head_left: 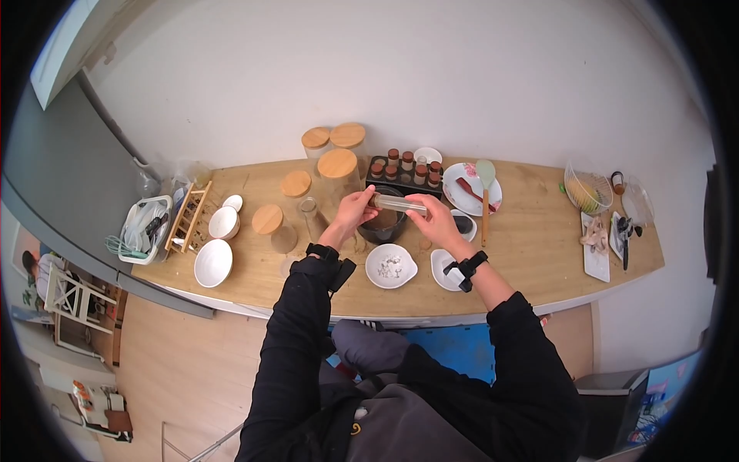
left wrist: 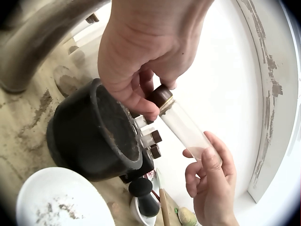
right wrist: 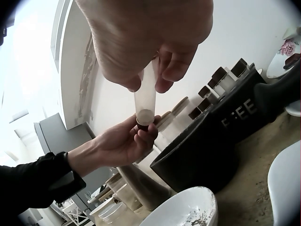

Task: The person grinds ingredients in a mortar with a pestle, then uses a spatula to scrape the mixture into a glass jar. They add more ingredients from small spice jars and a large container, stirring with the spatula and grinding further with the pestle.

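Observation:
A clear tube lies almost level above a black pot, held between both hands. At the tube's left end my left hand pinches its brown cap between thumb and fingers. My right hand grips the opposite, rounded end. A little dark residue clings inside the tube near the cap in the left wrist view. Below the hands, a white bowl with small dark and pale bits in it stands in front of the pot.
Behind the pot is a black rack of brown-capped tubes. Wooden-lidded jars stand to its left. A floral plate carries a spatula. White bowls sit at left; a wire basket and a white tray at right.

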Demonstrator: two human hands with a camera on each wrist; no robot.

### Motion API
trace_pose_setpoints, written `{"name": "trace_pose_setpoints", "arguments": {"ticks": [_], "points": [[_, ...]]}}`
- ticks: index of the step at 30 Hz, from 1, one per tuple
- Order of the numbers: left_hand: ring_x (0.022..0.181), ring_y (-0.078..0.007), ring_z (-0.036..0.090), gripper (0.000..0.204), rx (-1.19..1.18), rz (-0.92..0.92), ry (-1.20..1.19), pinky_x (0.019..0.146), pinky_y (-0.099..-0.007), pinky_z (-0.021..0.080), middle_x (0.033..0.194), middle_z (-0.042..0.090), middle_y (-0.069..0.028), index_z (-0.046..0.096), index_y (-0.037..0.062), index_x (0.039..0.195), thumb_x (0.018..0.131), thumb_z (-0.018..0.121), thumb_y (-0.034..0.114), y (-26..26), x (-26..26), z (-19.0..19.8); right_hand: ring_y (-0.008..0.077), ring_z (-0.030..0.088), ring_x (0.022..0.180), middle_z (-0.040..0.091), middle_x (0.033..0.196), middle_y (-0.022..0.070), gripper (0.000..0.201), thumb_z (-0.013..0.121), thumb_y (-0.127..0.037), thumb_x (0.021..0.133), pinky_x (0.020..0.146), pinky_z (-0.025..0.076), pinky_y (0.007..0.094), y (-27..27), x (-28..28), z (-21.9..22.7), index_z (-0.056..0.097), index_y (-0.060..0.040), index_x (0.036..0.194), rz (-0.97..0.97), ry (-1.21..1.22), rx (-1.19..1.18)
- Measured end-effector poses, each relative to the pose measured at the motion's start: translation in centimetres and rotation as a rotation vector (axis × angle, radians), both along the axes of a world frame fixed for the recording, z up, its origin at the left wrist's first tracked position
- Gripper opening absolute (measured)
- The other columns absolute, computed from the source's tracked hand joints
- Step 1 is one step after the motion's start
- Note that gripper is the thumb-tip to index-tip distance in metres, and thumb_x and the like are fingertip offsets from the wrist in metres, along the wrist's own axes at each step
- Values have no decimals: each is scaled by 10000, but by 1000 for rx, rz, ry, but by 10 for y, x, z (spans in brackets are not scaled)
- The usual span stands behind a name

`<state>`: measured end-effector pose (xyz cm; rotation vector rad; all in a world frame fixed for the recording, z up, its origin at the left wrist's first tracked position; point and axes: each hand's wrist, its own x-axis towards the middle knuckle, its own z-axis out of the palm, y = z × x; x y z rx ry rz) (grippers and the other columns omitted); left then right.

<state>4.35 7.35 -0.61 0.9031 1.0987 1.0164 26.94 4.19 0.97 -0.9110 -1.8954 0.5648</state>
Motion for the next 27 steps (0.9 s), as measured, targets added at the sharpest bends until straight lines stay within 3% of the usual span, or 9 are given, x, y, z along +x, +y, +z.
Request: {"name": "trace_pose_setpoints", "arguments": {"ticks": [3,6,9,12,15,18,21,24,27], "points": [[635,-66,581,368,27,33,-15,605,-176,513,839,622,-8,626,53,1052,943,533,392,-1,2,-1,154,601,626,649,820,96,314,622,-281,888,523,462,263,0,-5,-15,581,-70,1116,3,134,-238],[651,-69,577,343,73,60,-34,616,-185,510,872,623,-1,640,60,1050,929,568,372,-2,4,-1,111,551,533,609,674,74,368,581,-371,911,428,383,229,2,-6,-18,562,-84,1139,0,374,-759],[691,-66,579,328,117,73,-18,641,-185,506,890,614,14,637,60,1077,934,568,347,0,5,-4,64,475,503,558,673,35,355,568,-416,911,379,290,199,1,-2,-11,544,-99,1070,142,614,-1228],[725,-64,579,319,146,72,14,667,-186,503,907,609,18,631,66,1111,946,551,327,4,3,-8,48,398,478,487,671,-2,356,561,-437,909,380,259,186,1,-5,-7,518,-87,962,192,781,-1421],[717,-64,572,320,143,94,2,667,-191,497,901,610,20,634,63,1103,943,557,330,5,4,-8,36,346,475,465,713,-5,384,544,-479,906,378,234,183,4,-11,-15,496,-98,929,211,565,-1039],[710,-64,569,326,135,100,-34,662,-195,493,897,616,18,642,55,1082,936,568,338,5,5,-10,29,343,479,461,713,-7,368,521,-474,919,378,223,185,5,-9,-18,508,-109,964,139,457,-1005],[713,-65,571,325,145,91,-5,662,-197,491,897,616,17,647,54,1073,937,566,338,2,7,-10,29,331,473,457,696,-21,316,511,-418,942,370,210,178,6,0,-15,521,-105,977,148,470,-1207],[715,-65,569,320,153,98,69,664,-201,490,896,615,19,653,57,1063,938,564,337,3,9,-13,37,346,472,478,696,-17,359,528,-441,928,368,220,189,-1,-7,-15,542,-94,1017,78,515,-1095],[726,-57,560,318,155,108,98,670,-199,487,893,610,26,652,68,1071,943,553,342,1,12,-11,44,416,492,545,721,20,345,522,-440,929,384,264,201,6,-18,-38,555,-105,1003,-51,248,-454]]}}
